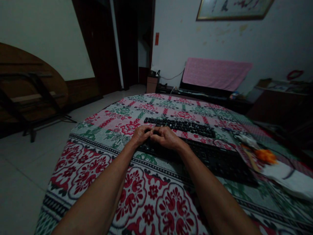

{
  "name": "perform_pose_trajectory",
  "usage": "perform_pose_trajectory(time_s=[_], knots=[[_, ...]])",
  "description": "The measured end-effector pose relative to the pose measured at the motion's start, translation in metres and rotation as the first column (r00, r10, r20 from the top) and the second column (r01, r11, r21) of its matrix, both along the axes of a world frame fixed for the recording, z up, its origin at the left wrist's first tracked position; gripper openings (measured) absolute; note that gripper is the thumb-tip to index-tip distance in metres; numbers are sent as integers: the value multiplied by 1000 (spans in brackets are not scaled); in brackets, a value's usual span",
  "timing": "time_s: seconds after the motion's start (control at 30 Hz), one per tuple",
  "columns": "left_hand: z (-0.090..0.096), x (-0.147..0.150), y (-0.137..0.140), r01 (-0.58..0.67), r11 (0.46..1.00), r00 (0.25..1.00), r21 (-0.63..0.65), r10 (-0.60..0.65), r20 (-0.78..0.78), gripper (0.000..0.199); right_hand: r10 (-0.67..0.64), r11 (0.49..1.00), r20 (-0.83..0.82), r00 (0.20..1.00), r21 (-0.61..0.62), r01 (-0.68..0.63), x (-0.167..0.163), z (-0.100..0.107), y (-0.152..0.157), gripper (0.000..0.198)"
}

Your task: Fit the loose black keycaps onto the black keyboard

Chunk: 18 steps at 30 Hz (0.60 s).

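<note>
Over the left end of a black keyboard [225, 161], my left hand [141, 134] and my right hand [166, 137] meet at the fingertips. Both have their fingers curled and pinched together. Whatever lies between them is too small and dark to make out. The keyboard lies flat and slanted on a patterned cloth, its left part partly covered by my hands and right forearm. Just beyond it, loose black keycaps [181, 125] are laid out in rows, with the nearest left ones close behind my fingers.
A red, green and white flowered cloth [149, 192] covers the table. To the right lie an orange item [266, 156], white cloth or paper [288, 178] and a dark cable. A folded round table [31, 81] leans at left. A pink towel [215, 73] drapes a screen-like object at the back.
</note>
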<state>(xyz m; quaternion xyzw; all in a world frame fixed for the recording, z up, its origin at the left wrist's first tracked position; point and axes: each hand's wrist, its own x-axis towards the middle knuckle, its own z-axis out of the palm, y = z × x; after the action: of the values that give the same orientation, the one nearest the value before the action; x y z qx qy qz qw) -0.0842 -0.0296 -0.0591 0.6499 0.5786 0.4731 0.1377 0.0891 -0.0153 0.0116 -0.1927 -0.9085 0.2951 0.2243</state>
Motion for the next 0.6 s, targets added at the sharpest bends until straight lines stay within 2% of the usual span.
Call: perform_pose_trajectory(time_s=[0.13, 0.2, 0.3, 0.37, 0.47, 0.53, 0.6], knots=[[3, 2, -2, -13, 1000, 1000, -7, 13, 2, 19, -33, 997, -91, 995, -72, 26, 4, 5, -1, 15], [4, 2, -3, -14, 1000, 1000, -1, 14, -10, 18, -27, 996, -133, 991, -88, 15, 4, 19, 0, 17], [2, 2, -2, -8, 1000, 1000, -4, 8, 12, 20, -5, 999, -123, 992, -50, -1, 4, 45, 0, 12], [0, 1, -1, -13, 1000, 999, -22, 14, 51, 20, -17, 998, -139, 990, -57, 10, 6, 54, 0, 11], [6, 0, 1, -47, 998, 992, -48, 52, 111, 23, -87, 994, -179, 980, -77, 74, 13, 49, 4, 13], [18, 1, -2, -68, 995, 986, -72, 78, 147, 29, -159, 985, -207, 965, -101, 140, 18, 36, 9, 16], [33, 3, -7, -28, 992, 984, -123, 48, 169, 34, -213, 974, -226, 951, -127, 188, 21, 22, 16, 17]])
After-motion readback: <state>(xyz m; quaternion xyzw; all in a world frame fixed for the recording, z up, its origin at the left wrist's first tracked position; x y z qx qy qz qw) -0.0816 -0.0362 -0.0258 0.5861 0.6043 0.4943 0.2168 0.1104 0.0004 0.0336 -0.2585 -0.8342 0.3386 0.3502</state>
